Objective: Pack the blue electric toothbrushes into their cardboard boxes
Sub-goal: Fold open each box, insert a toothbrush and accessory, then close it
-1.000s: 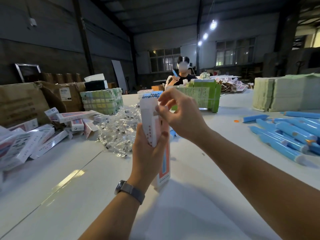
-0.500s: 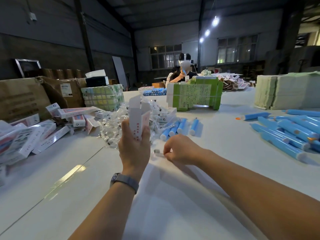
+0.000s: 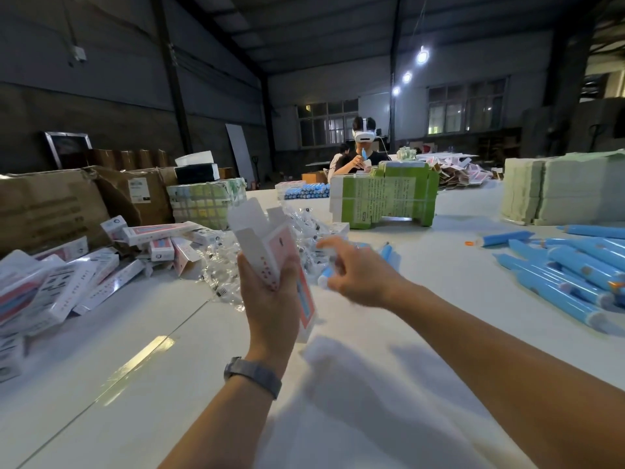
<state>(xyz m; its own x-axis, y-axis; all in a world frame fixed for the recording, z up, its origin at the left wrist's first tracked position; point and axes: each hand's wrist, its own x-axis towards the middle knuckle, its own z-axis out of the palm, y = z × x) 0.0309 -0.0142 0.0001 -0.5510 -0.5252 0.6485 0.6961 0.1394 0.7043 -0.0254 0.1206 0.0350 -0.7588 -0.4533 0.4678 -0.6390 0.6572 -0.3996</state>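
My left hand (image 3: 270,299) grips a pink and white cardboard box (image 3: 267,245) upright above the table, its top flaps open. My right hand (image 3: 358,272) hovers just right of the box with fingers curled; it is blurred and seems to pinch a small clear-wrapped packet (image 3: 333,257). A few blue toothbrushes (image 3: 385,252) lie on the table behind that hand. Several more blue toothbrushes (image 3: 575,275) are heaped at the right.
A pile of clear packets (image 3: 223,265) sits left of the box, with packed boxes (image 3: 67,289) and brown cartons (image 3: 50,204) beyond. Green stacked cartons (image 3: 382,198) and pale green stacks (image 3: 558,187) stand at the back. A person (image 3: 362,154) works across the white table (image 3: 372,384).
My right hand left the box top, dropped to the table near a small item, then rose back toward the box. My left hand kept hold of the box.
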